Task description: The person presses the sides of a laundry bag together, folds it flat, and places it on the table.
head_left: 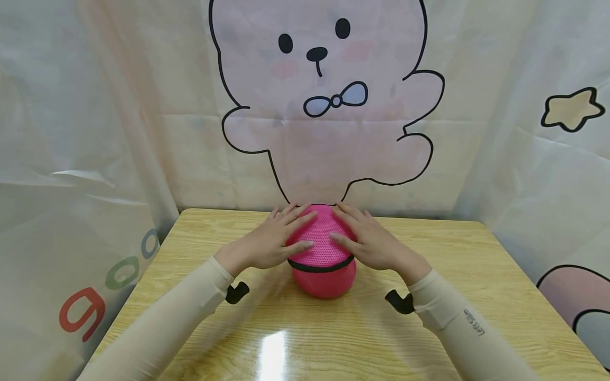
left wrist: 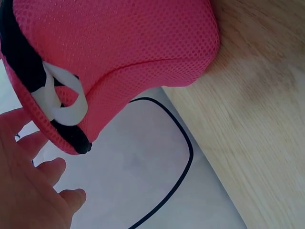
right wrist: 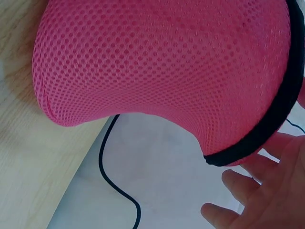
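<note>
A rounded pink mesh bag (head_left: 319, 280) with a black zip band around it stands on the table, its mesh top bulging upward. My left hand (head_left: 267, 244) lies along its left side with fingers spread and nearly straight over the top. On the opposite side my right hand (head_left: 381, 246) lies the same way, fingers spread across the mesh. The left wrist view shows a white loop (left wrist: 75, 102) over the black band, with the left fingertips at the bag's edge. In the right wrist view the right fingers (right wrist: 240, 186) are beside the black band's end.
The wooden table (head_left: 200, 338) has its far edge just behind the bag. A curtain (head_left: 190, 159) printed with a pink bear hangs beyond it and continues down both sides. Black camera mounts (head_left: 236, 292) stick out from the wrists.
</note>
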`<act>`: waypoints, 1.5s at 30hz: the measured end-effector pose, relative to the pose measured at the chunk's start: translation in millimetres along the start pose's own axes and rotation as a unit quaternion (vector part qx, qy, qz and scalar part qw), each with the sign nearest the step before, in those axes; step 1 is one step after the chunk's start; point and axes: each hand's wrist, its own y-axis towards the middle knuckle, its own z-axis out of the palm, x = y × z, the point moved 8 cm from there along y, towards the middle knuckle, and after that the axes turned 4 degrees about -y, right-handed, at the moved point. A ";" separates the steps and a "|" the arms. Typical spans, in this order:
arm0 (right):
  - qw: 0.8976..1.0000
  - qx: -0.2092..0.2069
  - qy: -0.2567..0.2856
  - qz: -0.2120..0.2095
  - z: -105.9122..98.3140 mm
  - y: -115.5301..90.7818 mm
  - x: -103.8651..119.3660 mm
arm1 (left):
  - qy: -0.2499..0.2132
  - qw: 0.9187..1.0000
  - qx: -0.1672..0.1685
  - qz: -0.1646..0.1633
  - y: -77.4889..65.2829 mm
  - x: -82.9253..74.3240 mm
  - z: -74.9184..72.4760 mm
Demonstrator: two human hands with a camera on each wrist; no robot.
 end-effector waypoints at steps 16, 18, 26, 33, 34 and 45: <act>1.000 0.013 0.002 0.002 11.6 0.8 3.5 | -0.003 1.000 0.000 0.004 4.1 -2.0 11.3; 1.000 0.012 0.003 0.001 11.8 0.6 4.0 | -0.002 1.000 -0.002 0.005 4.7 -2.0 12.2; 1.000 0.016 0.004 0.001 13.6 0.2 4.4 | -0.001 1.000 -0.002 0.004 6.6 -2.4 15.3; 1.000 0.019 0.009 0.007 15.7 -1.5 2.3 | 0.006 1.000 -0.003 0.002 8.3 -3.3 18.8; 1.000 0.019 0.009 0.008 16.1 -1.4 1.7 | 0.005 1.000 -0.002 0.001 8.5 -3.3 19.4; 1.000 0.022 0.014 0.016 20.6 -2.8 -4.2 | 0.006 1.000 0.001 0.003 12.2 -4.6 25.3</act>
